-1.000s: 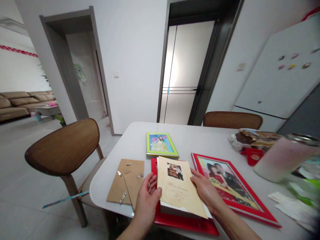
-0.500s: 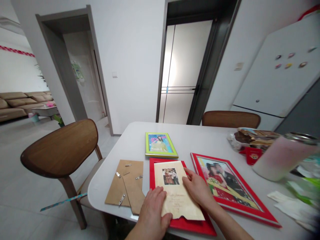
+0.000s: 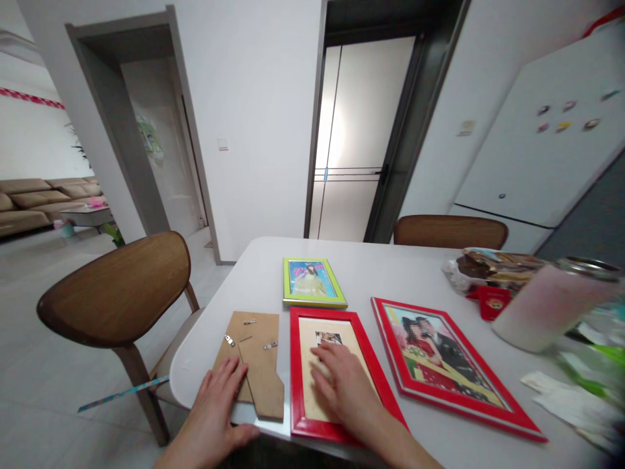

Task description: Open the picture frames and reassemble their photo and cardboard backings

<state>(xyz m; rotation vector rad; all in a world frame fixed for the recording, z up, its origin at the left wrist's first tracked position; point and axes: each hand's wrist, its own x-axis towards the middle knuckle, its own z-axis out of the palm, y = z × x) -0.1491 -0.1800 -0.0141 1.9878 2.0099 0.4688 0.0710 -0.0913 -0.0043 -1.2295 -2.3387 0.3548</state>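
A red picture frame (image 3: pixel 296 378) lies on the white table in front of me. Its cream insert (image 3: pixel 308 332), with a small photo near the top, now sits inside the frame's border. My right hand (image 3: pixel 349 387) rests over the insert, fingers extended and covering part of the photo. To the left lies a brown backing board (image 3: pixel 263 384) with metal clips and an angled stand leg. My left hand (image 3: pixel 215 407) is on the board's lower left edge, fingers stretched out and thumb apart, not gripping it.
Beyond the red frame lies a green picture frame (image 3: pixel 287 286). Another red frame (image 3: pixel 488 415) with a couple's picture lies to the right. A pink-white tumbler (image 3: pixel 547 312), a red packet (image 3: pixel 493 303) and crumpled tissue (image 3: pixel 561 397) occupy the right side. A wooden chair (image 3: pixel 117 286) stands left.
The cream insert went from lying over the frame to sitting within its border. My left hand moved left onto the backing board; my right hand shifted left onto the insert.
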